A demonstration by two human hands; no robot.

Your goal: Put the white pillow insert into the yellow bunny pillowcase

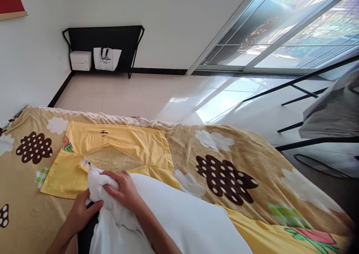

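the big white padding (179,216) is sitting nearest, looking puffy and smooth on the right and all wrinkled and bunched at its left end. the left hand (80,213) is pinching that bunched end from the left, and the right hand (123,192) is gripping it from above. the yellow cover (134,136) is lying flat on the blanket (182,145) just beyond, its slit gaping wide, and the bunched end is sitting right by the slit's left corner. i'm counting two hands, one padding, one cover, plus some yellow cloth (258,229) peeking out lower right (can't tell if it's joined to the cover). over on one black rack (114,39), one white box (80,61) and one white bag (112,59) are sitting. room-wise, the cover's far edge is running close to the blanket's far edge, the floor (157,93) is starting past that, and a wide stretch of blanket is spreading to the right.
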